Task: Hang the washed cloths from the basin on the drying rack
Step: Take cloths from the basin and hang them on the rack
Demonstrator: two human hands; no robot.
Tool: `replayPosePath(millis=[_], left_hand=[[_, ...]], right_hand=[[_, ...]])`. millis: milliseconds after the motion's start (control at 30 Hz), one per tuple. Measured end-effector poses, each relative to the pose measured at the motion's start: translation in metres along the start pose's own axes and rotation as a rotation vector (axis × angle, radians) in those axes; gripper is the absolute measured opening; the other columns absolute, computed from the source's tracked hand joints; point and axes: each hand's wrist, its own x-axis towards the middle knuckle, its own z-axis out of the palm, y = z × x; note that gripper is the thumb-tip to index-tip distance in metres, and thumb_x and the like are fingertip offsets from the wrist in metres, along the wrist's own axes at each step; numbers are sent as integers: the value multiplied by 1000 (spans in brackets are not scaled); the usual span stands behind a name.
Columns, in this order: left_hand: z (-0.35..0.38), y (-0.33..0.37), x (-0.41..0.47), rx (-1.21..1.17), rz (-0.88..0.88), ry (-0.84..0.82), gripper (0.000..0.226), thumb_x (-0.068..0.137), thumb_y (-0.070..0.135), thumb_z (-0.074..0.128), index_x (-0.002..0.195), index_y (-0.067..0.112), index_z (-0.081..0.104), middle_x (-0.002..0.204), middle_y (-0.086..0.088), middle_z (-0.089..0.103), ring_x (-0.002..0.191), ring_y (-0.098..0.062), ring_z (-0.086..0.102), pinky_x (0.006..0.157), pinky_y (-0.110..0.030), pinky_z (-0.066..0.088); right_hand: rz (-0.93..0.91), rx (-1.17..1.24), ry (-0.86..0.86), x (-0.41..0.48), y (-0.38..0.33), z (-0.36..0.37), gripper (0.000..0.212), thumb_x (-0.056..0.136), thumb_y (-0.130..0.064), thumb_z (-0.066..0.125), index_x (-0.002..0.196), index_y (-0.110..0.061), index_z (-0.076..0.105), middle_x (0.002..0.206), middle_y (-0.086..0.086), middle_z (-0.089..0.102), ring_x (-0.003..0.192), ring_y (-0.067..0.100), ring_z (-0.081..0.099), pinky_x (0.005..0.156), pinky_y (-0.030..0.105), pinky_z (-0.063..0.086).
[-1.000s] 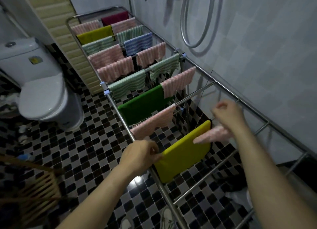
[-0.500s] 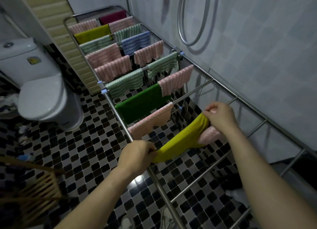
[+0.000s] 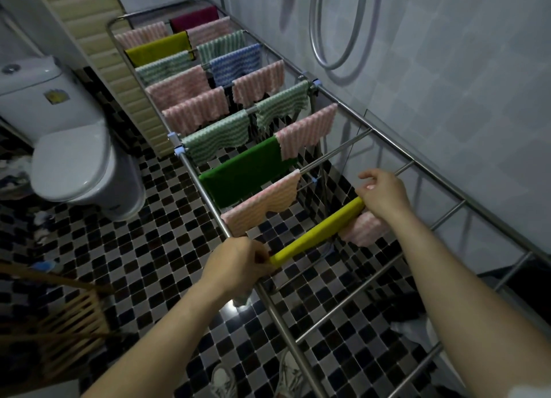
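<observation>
Dim, cool bathroom light, with wide-angle bend towards your edges
Your brightest area is the pale grey tiled wall (image 3: pixel 447 69), where the looped silver shower hose (image 3: pixel 312 31) casts a soft shadow; a small white glare sits on the black-and-white checkered floor (image 3: pixel 238 309), your lower left corner is murky, and the long steel drying rack rail (image 3: pixel 438 180) bows

Toilet (image 3: pixel 74 153) left of drying rack (image 3: pixel 208 186), cloths (image 3: pixel 193 111) on rails

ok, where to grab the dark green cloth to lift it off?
Pinch the dark green cloth at its top fold, from above, near the left end: it hangs draped over the drying rack, and a pink striped cloth crowds its right end.
</observation>
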Motion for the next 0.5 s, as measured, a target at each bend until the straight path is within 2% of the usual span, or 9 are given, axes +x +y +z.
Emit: replayPosePath(millis=[133, 233, 300, 367, 433, 500], left_hand=[[1, -2, -3, 47, 44, 70, 16, 85, 37, 68, 98, 27, 69, 90, 11, 68, 78, -4, 61, 72, -22, 52], [2, -3, -5, 85, 70, 84, 17, 89, 37, 64, 103, 27, 68, 97, 10, 67, 84, -5, 61, 75, -20, 50], [3, -5, -6, 102, 77, 69, 20, 91, 38, 61, 106, 28, 68, 98, 10, 69, 84, -4, 62, 72, -17, 48], [3, -7, -6, 85, 70, 30, 22, 93, 38, 58, 108, 27, 68, 96, 10, 71, 81, -3, 64, 71, -16, 48], [3, -8, -4, 73, 61, -8, 22, 93, 39, 58, 108, 27, 69, 92, 9, 72, 77, -3, 65, 68, -16, 49], [1, -6, -1, 75, 47, -34, 22, 92, 39, 58, 107, 28, 70, 88, 10, 71, 73, -2, 63, 60, -13, 43]], right_hand=[[-29, -10, 24, -3, -1, 1, 22, 91, -13, 61, 113, -13, 67, 115, 14, 67, 105, 28, 61, 87, 31, 48], [-37, -41, 124, -6, -1, -2, 20, 92, -13, 59, 109, -13, 69, 112, 13, 68, 103, 29, 63, 83, 28, 46], [-28, -20, 171, -10, 1, -5, 17, 93, -18, 58, 107, -14, 68, 111, 11, 67, 101, 26, 61, 78, 26, 43], [-10, 18, 139, -15, 6, -6, 16, 89, -26, 64, 101, -16, 67, 109, 7, 66, 98, 21, 59, 77, 28, 44], [18, 78, 75, -19, 10, -3, 17, 86, -28, 69, 97, -16, 69, 108, 5, 68, 99, 21, 61, 81, 31, 49], [64, 169, 71, -21, 12, 1, 17, 86, -25, 70, 98, -13, 71, 108, 7, 69, 99, 21, 62, 83, 32, 50]])
